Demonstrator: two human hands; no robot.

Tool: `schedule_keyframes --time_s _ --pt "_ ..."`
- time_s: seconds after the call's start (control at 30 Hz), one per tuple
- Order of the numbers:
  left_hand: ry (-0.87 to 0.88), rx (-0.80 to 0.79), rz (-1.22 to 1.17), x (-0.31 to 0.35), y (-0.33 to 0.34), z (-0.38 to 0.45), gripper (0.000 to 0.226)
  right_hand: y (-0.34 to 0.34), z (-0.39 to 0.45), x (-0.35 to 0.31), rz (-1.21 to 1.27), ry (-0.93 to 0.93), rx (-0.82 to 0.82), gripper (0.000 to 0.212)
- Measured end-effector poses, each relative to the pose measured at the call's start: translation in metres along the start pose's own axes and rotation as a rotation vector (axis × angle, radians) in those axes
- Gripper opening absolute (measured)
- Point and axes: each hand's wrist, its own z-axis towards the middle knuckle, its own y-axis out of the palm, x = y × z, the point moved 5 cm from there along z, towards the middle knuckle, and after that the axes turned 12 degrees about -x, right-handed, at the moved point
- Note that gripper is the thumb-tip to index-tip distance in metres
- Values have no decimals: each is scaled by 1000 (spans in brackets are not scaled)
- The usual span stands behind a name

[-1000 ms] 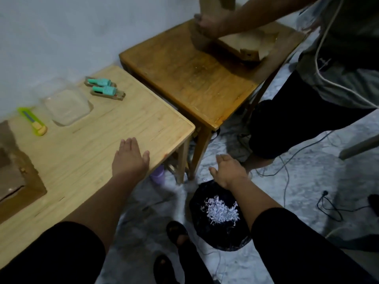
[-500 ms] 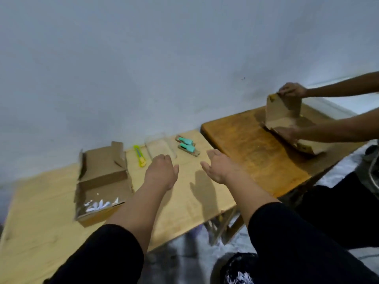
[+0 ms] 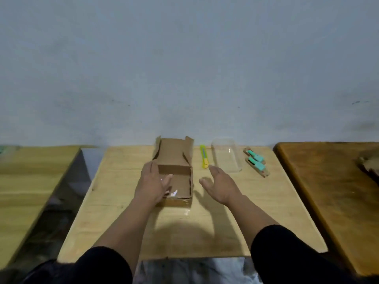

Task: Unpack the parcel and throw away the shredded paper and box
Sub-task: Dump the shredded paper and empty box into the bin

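An open brown cardboard box (image 3: 176, 160) stands on the light wooden table (image 3: 123, 201), flaps up, with a few white paper shreds (image 3: 174, 194) left on its floor. My left hand (image 3: 152, 182) reaches over the box's left wall, fingers spread, holding nothing. My right hand (image 3: 220, 184) hovers open just right of the box, apart from it. The black bin bag is out of view.
Behind my right hand lie a yellow-green box cutter (image 3: 204, 156), a clear plastic container (image 3: 226, 154) and two teal clips on card (image 3: 256, 161). A darker wooden table (image 3: 328, 181) stands at the right, another light table (image 3: 30, 171) at the left, with gaps between.
My view has swung up from the floor and bin bag to face the table squarely. Both hands have moved from the table edge to the cardboard box.
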Motion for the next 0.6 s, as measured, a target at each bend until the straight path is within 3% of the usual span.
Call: schedule_keyframes --time_s 0.23,0.37,0.5,0.6 --pt "-83 -132 -272 -92 32 13 111 67 41 -3 183 3 -7 93" --pt "-76 -189 -362 -116 51 25 121 95 52 7 306 43 43 101" --pt "-33 -171 -408 -123 60 30 108 109 55 10 405 -11 123 72" --pt "4 -139 -436 -125 57 28 96 110 52 1 463 -50 139 62"
